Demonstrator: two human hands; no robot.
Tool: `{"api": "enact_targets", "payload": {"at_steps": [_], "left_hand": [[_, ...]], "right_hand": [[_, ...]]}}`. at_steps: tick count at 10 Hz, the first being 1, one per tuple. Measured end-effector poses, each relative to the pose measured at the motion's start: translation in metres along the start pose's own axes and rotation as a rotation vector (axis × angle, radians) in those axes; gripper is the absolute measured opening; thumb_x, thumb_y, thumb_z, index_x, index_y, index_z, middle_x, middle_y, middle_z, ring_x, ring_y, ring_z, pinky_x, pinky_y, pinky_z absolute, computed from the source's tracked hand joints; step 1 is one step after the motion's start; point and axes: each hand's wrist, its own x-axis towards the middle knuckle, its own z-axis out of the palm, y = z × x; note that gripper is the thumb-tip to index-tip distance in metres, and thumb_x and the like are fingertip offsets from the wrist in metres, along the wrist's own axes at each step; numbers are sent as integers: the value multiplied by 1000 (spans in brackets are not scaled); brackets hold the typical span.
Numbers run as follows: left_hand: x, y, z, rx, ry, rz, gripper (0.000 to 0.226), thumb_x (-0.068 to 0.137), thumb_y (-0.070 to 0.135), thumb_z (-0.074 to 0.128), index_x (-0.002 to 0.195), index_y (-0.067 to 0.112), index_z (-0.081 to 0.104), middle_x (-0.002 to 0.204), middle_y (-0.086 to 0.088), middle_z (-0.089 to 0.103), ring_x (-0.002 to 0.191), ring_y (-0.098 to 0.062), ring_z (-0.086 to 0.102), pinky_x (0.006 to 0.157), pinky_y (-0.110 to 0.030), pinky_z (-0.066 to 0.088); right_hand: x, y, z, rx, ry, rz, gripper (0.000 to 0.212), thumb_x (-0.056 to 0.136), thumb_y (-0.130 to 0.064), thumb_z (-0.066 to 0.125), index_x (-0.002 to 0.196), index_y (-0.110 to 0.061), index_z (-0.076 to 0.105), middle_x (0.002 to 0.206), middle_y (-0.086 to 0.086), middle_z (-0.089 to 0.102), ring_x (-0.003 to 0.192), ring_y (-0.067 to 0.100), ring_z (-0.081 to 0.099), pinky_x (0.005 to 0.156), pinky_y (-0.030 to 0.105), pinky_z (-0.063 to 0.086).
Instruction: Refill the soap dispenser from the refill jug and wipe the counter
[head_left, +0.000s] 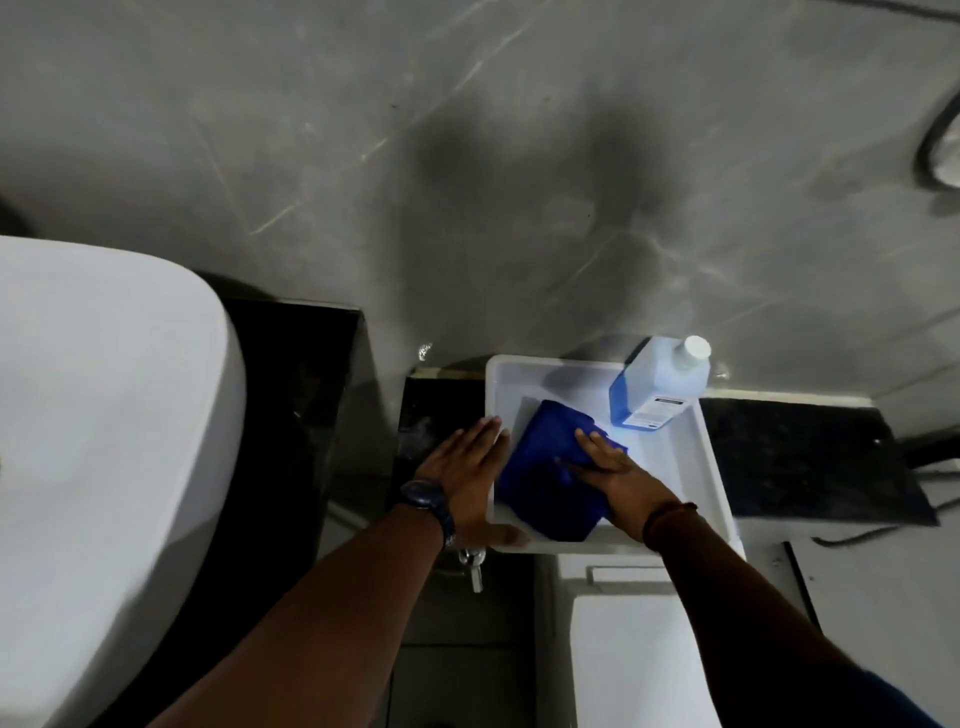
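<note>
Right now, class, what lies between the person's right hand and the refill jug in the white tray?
In the head view, only bare white tray floor separates the right hand, pressed flat on the blue cloth, from the refill jug.

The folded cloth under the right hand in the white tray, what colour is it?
Deep blue, plain with no pattern; the folded cloth shows best in the head view.

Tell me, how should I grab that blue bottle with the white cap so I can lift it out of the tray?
Grip the blue bottle around its wide body, just under the white cap. It stands in the white tray's far right corner, against the wall, so come from the front or the right, probably with the right hand, which now rests on the blue cloth. The cap looks too small to lift by safely.
</note>
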Motion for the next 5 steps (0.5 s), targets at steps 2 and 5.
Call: {"api": "enact_targets", "payload": {"at_steps": [2,5], "left_hand": [[2,5,-8,65,-92,-17,123,59,89,36,143,17,-16,154,-4,-23,140,-17,-22,114,-37,-9],[-33,22,-94,41,99,-42,114,60,87,41,146,24,-1,158,-4,-3,144,-24,-3,114,-41,0]], "right_hand": [[-2,-7,-16,-174,-83,10,106,83,-28,64,145,-30,-21,159,7,-14,147,26,-8,118,40,1],[-42,-61,-87,127,284,218,101,79,-36,69,151,-25,-2,161,5,1,147,23,7,118,41,16]]}}
